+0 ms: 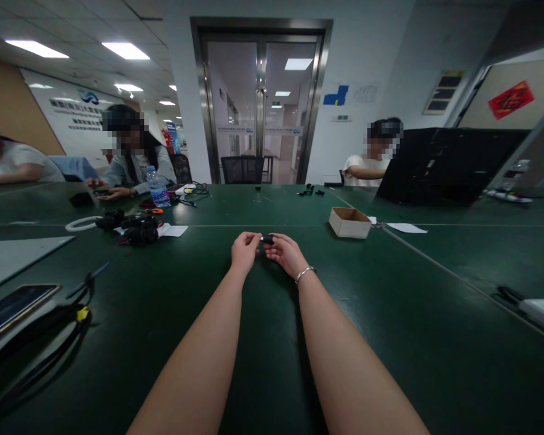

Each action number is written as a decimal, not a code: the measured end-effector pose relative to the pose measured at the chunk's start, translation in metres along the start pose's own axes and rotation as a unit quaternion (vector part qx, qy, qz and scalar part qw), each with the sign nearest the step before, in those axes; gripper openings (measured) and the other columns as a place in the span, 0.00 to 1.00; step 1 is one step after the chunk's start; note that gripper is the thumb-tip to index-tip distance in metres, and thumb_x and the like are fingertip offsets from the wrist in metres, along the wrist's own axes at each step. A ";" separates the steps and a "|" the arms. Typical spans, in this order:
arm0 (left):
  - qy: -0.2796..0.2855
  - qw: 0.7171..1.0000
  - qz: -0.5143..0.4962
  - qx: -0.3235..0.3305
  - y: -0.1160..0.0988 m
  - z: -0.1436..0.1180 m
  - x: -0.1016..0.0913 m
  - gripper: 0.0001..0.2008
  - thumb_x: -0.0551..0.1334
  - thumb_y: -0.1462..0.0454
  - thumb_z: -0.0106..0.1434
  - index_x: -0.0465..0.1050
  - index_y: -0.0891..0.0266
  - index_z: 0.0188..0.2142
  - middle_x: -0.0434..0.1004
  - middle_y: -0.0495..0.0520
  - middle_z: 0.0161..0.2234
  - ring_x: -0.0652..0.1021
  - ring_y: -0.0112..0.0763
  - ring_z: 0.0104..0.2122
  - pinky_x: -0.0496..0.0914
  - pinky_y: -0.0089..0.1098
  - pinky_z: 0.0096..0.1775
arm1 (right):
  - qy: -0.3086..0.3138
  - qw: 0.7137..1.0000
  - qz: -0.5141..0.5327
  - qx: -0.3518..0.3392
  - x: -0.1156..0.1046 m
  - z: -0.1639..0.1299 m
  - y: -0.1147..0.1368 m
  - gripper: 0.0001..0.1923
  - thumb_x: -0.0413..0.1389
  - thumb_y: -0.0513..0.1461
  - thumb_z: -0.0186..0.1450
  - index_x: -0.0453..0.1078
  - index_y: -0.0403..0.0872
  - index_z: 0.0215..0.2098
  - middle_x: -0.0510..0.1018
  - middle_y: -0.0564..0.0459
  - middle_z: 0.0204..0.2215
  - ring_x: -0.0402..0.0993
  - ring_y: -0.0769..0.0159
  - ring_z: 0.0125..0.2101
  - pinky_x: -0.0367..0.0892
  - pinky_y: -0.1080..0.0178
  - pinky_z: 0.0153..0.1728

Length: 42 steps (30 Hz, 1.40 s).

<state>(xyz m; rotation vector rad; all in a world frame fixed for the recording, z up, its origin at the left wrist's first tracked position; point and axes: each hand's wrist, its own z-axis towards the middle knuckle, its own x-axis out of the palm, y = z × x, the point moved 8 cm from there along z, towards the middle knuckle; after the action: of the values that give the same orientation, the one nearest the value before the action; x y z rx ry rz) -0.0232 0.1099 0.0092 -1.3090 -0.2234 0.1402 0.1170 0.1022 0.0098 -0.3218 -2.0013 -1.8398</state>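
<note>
Both of my hands met over the middle of the green table [272, 338], arms stretched straight out in front of me. My left hand [245, 251] had its fingers curled in, the tips closing on one end of a small black part [267, 240]. My right hand [286, 252] pinched the other end of it, so the piece sat between the two sets of fingertips, just above the tabletop. What sort of part it was I could not tell; it was too small and dark. A thin silver bracelet [304, 274] circled my right wrist.

Beyond my right hand stood a small open cardboard box [349, 222], with a white sheet of paper [407, 228] lying just past it. Further right a black laptop [444, 164] stood with its lid raised, and a person in a white shirt [367, 169] sat behind it. To my left lay a heap of black parts [133, 228] on white paper, with a white ring [82, 224] beside it. A water bottle [156, 187] stood beyond that heap, near another seated person [131, 160] whose hands rested on the table. Close to me on the left lay a phone [13, 307] and some black cable with a yellow tag [82, 313]. A few small black pieces [311, 192] lay scattered far across the table, before the glass doors [260, 103].
</note>
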 end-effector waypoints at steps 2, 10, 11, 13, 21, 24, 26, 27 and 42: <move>-0.001 1.000 -0.002 0.000 0.000 0.000 0.000 0.16 0.66 0.53 0.54 0.73 0.64 0.34 0.76 0.55 0.31 0.76 0.31 0.31 0.70 0.27 0.29 | 0.000 1.000 -0.004 0.002 0.001 -0.001 0.001 0.07 0.49 0.29 0.66 0.66 0.42 0.41 0.77 0.49 0.22 0.74 0.67 0.19 0.72 0.68 0.21; -0.001 0.999 0.031 -0.035 0.005 0.003 -0.003 0.17 0.64 0.51 0.56 0.70 0.65 0.30 0.73 0.51 0.24 0.73 0.26 0.22 0.68 0.28 0.27 | 0.031 0.999 -0.014 -0.001 0.003 0.001 -0.001 0.08 0.50 0.30 0.67 0.66 0.43 0.42 0.78 0.50 0.24 0.74 0.68 0.20 0.72 0.68 0.22; 0.002 0.999 0.037 -0.040 0.007 0.003 -0.003 0.18 0.64 0.50 0.56 0.70 0.65 0.30 0.73 0.51 0.23 0.72 0.26 0.21 0.67 0.28 0.26 | 0.035 0.999 -0.012 -0.002 0.003 0.002 -0.001 0.07 0.50 0.30 0.67 0.66 0.44 0.42 0.78 0.50 0.25 0.74 0.68 0.20 0.72 0.68 0.22; 0.006 0.998 0.045 -0.048 0.009 0.004 -0.004 0.20 0.63 0.48 0.56 0.69 0.65 0.29 0.72 0.51 0.23 0.72 0.26 0.20 0.67 0.28 0.25 | 0.043 0.999 -0.011 -0.003 0.003 0.002 -0.002 0.06 0.51 0.31 0.67 0.67 0.43 0.41 0.78 0.49 0.25 0.74 0.68 0.21 0.72 0.68 0.23; 0.011 0.995 0.088 -0.056 0.011 0.006 -0.006 0.25 0.60 0.42 0.55 0.67 0.63 0.24 0.68 0.50 0.19 0.72 0.27 0.18 0.66 0.28 0.23 | 0.073 0.997 -0.009 -0.003 0.005 0.003 -0.003 0.06 0.54 0.31 0.65 0.69 0.44 0.41 0.79 0.47 0.29 0.74 0.68 0.21 0.72 0.67 0.24; 0.016 0.994 0.098 -0.056 0.009 0.005 -0.004 0.26 0.58 0.41 0.56 0.66 0.62 0.23 0.66 0.48 0.16 0.70 0.27 0.16 0.65 0.28 0.21 | 0.082 0.997 -0.008 -0.003 0.006 0.002 -0.002 0.07 0.54 0.31 0.66 0.69 0.44 0.41 0.79 0.46 0.30 0.74 0.68 0.21 0.72 0.67 0.24; 0.019 0.994 0.094 -0.060 0.008 0.003 -0.003 0.25 0.57 0.42 0.57 0.65 0.62 0.23 0.65 0.48 0.16 0.69 0.26 0.16 0.65 0.28 0.21 | 0.082 0.997 -0.008 -0.002 0.007 0.001 -0.002 0.07 0.53 0.31 0.66 0.69 0.44 0.42 0.79 0.46 0.30 0.74 0.69 0.21 0.71 0.67 0.24; 0.019 0.994 0.092 -0.060 0.008 0.003 -0.002 0.25 0.57 0.42 0.57 0.65 0.62 0.23 0.64 0.47 0.16 0.69 0.26 0.16 0.66 0.28 0.21 | 0.081 0.997 -0.008 -0.001 0.007 0.001 -0.002 0.07 0.53 0.31 0.66 0.69 0.44 0.42 0.79 0.46 0.30 0.74 0.69 0.21 0.71 0.67 0.24; 0.071 0.997 -0.020 -0.040 -0.013 -0.006 0.007 0.22 0.70 0.48 0.47 0.69 0.64 0.29 0.72 0.50 0.25 0.72 0.26 0.25 0.65 0.26 0.26 | -0.004 0.999 -0.033 0.023 -0.005 -0.001 0.000 0.19 0.61 0.49 0.62 0.62 0.45 0.27 0.72 0.52 0.15 0.63 0.73 0.12 0.60 0.74 0.13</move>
<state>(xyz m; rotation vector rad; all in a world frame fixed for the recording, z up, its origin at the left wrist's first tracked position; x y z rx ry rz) -0.0148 0.1021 0.0210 -1.3863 -0.1361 0.0041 0.1216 0.1012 0.0080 -0.2530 -2.0805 -1.8312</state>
